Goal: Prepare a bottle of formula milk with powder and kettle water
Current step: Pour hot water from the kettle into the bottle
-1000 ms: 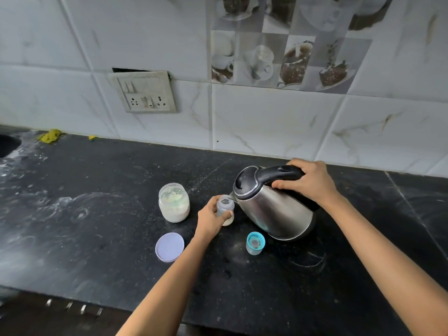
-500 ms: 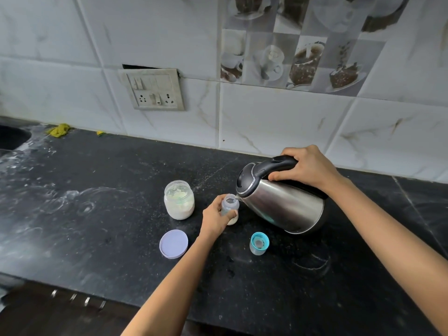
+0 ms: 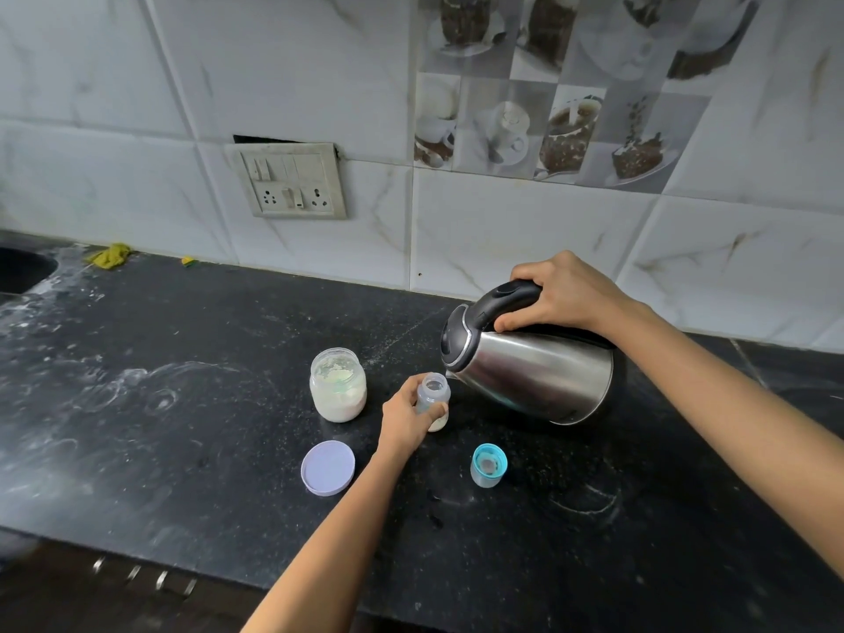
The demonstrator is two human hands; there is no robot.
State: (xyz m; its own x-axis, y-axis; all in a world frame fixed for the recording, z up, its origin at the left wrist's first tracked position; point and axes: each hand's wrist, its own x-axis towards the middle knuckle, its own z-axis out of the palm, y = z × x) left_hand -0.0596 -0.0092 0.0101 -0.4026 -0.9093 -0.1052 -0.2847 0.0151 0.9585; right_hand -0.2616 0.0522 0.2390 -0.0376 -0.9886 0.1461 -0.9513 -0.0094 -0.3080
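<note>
A small clear baby bottle (image 3: pixel 434 395) stands upright on the black counter (image 3: pixel 182 404), with pale powder at its bottom. My left hand (image 3: pixel 406 418) grips it from the left. My right hand (image 3: pixel 561 294) holds the black handle of a steel kettle (image 3: pixel 530 372), tilted steeply to the left with its spout right at the bottle's mouth. An open jar of white powder (image 3: pixel 338 386) stands just left of the bottle. Its lilac lid (image 3: pixel 328 468) lies flat in front of it. The blue bottle cap (image 3: pixel 488 466) stands in front of the kettle.
A sink edge (image 3: pixel 23 271) shows at the far left, with a yellow-green scrap (image 3: pixel 109 256) beside it. A switch and socket plate (image 3: pixel 292 180) is on the tiled wall. White smears cover the left part of the counter. The counter's front edge runs along the bottom.
The kettle has tipped further to the left and lifted, its base rising off the counter. The bottle and my left hand stayed in place. The view shifted slightly.
</note>
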